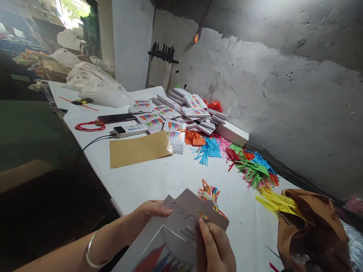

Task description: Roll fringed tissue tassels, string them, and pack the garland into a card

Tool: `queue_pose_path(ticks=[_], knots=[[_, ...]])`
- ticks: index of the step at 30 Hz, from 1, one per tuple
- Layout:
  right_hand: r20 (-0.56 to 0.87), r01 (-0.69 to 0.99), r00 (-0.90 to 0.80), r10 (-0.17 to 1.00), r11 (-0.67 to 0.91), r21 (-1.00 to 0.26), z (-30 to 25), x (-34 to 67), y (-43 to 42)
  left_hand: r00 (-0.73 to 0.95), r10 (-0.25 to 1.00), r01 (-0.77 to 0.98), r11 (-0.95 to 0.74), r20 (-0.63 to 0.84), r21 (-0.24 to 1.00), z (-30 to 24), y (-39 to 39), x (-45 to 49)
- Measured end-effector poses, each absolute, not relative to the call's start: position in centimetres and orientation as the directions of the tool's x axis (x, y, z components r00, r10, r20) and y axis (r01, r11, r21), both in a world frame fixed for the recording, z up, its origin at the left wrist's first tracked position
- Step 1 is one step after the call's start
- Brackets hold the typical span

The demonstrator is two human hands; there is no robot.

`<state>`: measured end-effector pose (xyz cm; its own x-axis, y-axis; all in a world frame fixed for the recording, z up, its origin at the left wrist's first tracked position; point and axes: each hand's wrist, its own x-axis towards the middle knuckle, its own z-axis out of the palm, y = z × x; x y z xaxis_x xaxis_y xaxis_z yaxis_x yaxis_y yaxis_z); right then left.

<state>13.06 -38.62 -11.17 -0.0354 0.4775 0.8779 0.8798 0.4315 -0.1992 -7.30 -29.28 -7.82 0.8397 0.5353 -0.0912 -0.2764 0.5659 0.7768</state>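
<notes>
1 left hand (143,217): gripping the upper-left corner of 1 grey printed card packet (181,228), raised over the white tabletop (154,179). Just beyond the packet: multicoloured paper strips (210,192), liable to crease if squashed. At the packet's right side: 1 right hand (217,243), gripping near its oval cutout (202,215), where hard pulling could tear the card.

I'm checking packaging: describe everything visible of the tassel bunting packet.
The tassel bunting packet looks like pale grey card, printed with dark dashes and "BUNTING"; a panel shows coloured tassels. It tilts over the white table, left hand gripping its upper-left edge, right hand touching its front, lower end out of frame.
</notes>
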Motion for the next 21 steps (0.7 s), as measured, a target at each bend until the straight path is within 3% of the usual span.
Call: queue_pose_path(ticks=[7, 13, 17, 21], knots=[[0.839, 0.829, -0.083, 0.537, 0.504, -0.241, -9.9, 14.0, -38.2, 0.887, 0.452, -0.234, 0.609, -0.089, 0.758, -7.2, -29.4, -7.2], [0.881, 0.895, -0.139, 0.453, 0.439, -0.084, -9.2, 13.1, -38.4, 0.874, 0.476, -0.233, 0.594, -0.103, 0.770, -6.9, -29.7, -7.1], [0.883, 0.813, 0.039, 0.468, 0.499, -0.300, -9.1, 13.9, -38.9, 0.863, 0.495, -0.241, 0.577, -0.100, 0.781, -7.3, -29.1, -7.2], [0.845, 0.377, 0.191, 0.500, 0.757, -0.533, -9.0, 17.0, -39.3, 0.791, 0.605, -0.289, 0.506, -0.096, 0.813, -7.5, -28.0, -8.1]])
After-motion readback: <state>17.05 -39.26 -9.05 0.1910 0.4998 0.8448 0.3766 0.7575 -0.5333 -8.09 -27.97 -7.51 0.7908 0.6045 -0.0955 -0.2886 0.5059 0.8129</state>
